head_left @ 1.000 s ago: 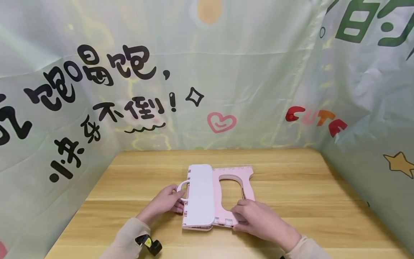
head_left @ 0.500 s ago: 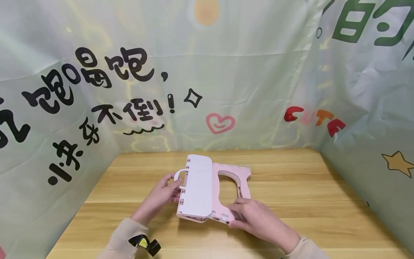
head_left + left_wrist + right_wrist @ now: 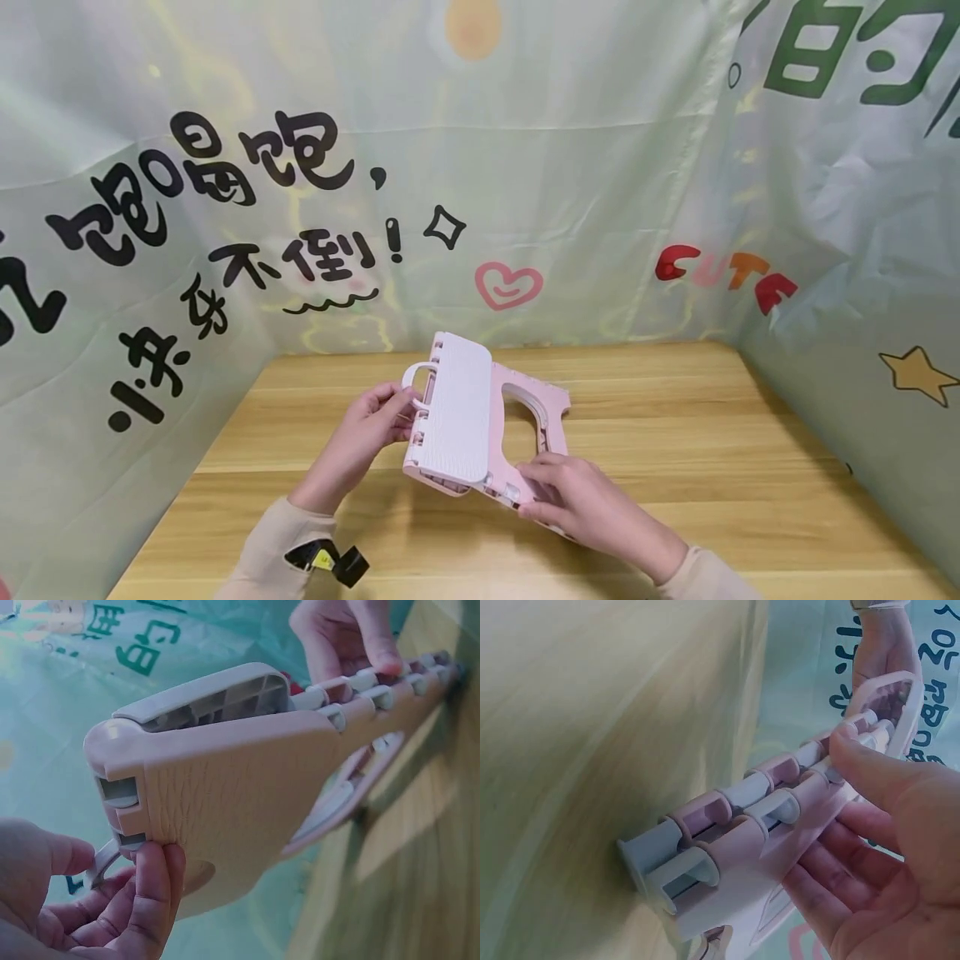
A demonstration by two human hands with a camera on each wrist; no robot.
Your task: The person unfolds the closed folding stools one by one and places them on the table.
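Note:
A folding step stool [image 3: 459,417], pink with a white ribbed panel, is folded flat and tilted above the table, its handle side raised. My left hand [image 3: 367,427] holds that raised side by the white carrying handle [image 3: 408,377]. In the left wrist view its thumb is at the handle and the other fingers [image 3: 154,896] lie against the stool's pink underside [image 3: 225,795]. My right hand [image 3: 588,504] grips the near edge of the pink leg frame, thumb over the hinged segments [image 3: 769,802] and fingers beneath. The leg end is right at the wood in both wrist views.
A wooden table [image 3: 660,433] lies under the stool. Pale green printed curtains [image 3: 585,192] enclose it at the back and both sides. On the left sleeve sits a black wrist camera [image 3: 348,567].
My left hand has lifted the handle side of the stool up and slightly left, so the stool went from lying nearly flat to tilted. My right hand keeps its grip, shifting slightly left.

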